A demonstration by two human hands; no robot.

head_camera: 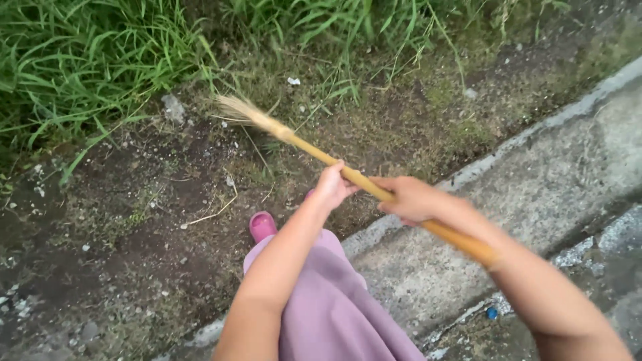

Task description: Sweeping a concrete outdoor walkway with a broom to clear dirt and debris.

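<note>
While both hands gripped the broom (348,175), its pale bristle head hung just above the dirt (134,220) near the grass (73,67), and the yellow handle ran back down past the right forearm. The left hand (332,186) was closed around the handle farther forward; the right hand (409,198) was wrapped around it just behind. It looked like the middle of a sweeping stroke over the bare ground beside the concrete curb (535,180). A further stroke would seem to call for a firm two-handed hold and a low, shallow angle so the bristles brush the soil and catch the small pale stones and dry stalks. A pink shoe (262,225) stood on the dirt below the hands. No packages, labels or signs showed; only a small blue scrap (491,312) lay by the curb's lower edge.
</note>
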